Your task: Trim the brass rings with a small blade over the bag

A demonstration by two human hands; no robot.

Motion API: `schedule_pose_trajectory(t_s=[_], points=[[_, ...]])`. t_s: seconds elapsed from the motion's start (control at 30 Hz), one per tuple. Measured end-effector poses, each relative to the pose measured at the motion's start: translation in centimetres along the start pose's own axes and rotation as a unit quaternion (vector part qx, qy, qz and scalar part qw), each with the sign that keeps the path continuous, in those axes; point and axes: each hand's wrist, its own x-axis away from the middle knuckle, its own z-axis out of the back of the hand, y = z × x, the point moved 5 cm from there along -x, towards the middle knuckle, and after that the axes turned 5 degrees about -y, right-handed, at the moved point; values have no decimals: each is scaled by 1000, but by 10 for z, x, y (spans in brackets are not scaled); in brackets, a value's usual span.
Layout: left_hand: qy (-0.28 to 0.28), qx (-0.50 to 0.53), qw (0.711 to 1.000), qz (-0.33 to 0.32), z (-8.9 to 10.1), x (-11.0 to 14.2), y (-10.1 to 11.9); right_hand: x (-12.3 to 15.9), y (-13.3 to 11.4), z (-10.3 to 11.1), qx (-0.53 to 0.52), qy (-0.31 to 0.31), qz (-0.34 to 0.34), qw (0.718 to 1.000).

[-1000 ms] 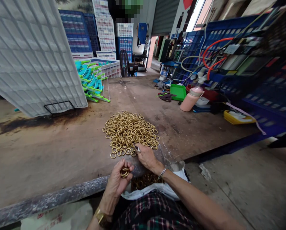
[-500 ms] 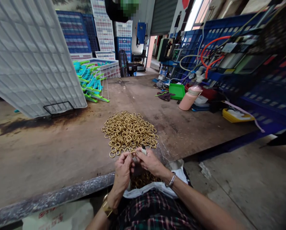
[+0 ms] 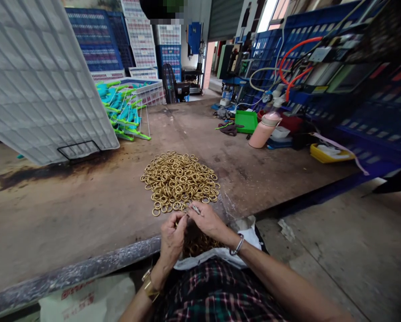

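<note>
A heap of gold metal rings (image 3: 179,181) lies on the worn brown worktable (image 3: 69,210) in front of me. My left hand (image 3: 172,239) is closed in a pinch at the table's near edge, holding gold rings. My right hand (image 3: 205,221) is closed too, fingers meeting the left hand, with a small grey tool poking out by the heap's near side. Below my hands a white bag (image 3: 217,255) on my lap holds more gold rings.
A tilted white plastic crate (image 3: 42,76) leans at the left. Teal and green plastic parts (image 3: 121,114) lie behind it. A pink bottle (image 3: 265,129), a green tray (image 3: 245,120) and a yellow tray (image 3: 330,154) stand at the right, by blue crates and hoses.
My left hand rose from the lap edge with its rings and met my right hand, which drew back from the heap. Both now pinch together near the table edge.
</note>
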Motion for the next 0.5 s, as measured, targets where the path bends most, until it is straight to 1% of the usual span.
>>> schedule_pose_trajectory(t_s=[0.1, 0.13, 0.2, 0.3, 0.37, 0.43, 0.5], points=[[-53, 94, 989, 99, -6, 2, -11, 1, 3, -1, -11, 4, -8, 1000], [-67, 133, 981, 121, -8, 3, -12, 1, 3, -1, -15, 3, -7, 1000], [-87, 197, 966, 144, -11, 6, -10, 2, 2, -1, -27, -6, -2, 1000], [-96, 230, 957, 148, -14, 8, -5, 3, 2, 0, -46, -13, 2, 999], [-89, 223, 960, 145, -14, 9, -2, 4, 4, 2, -22, 1, 4, 1000], [-78, 207, 965, 139, -14, 9, -2, 6, 6, 2, 57, 5, 20, 998], [-70, 191, 970, 134, -14, 8, -3, 9, 7, 0, 155, -13, 40, 987]])
